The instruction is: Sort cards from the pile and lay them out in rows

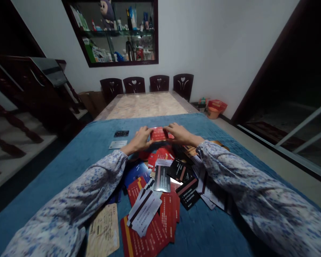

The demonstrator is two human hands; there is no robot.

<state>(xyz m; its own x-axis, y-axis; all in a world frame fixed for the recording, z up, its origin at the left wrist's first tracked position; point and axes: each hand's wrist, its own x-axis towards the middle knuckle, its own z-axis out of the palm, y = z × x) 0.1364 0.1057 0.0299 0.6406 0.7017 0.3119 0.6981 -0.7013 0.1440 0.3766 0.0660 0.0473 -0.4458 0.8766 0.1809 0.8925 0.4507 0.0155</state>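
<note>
Both my hands hold a small stack of red cards (159,134) above the blue cloth (91,142). My left hand (139,139) grips its left end with fingers curled. My right hand (178,133) closes on its right end. Below my wrists lies a loose pile of cards (163,185), red, black, white and blue, some showing magnetic stripes. A black card (121,134) and a pale card (118,144) lie apart on the cloth to the left of my left hand.
A beige card (103,232) lies near my left sleeve. Beyond the cloth is a bare marble tabletop (144,104) with several dark chairs (134,84) behind it. A wall cabinet (117,32) holds bottles. Stairs are at left, a red basket (216,107) at right.
</note>
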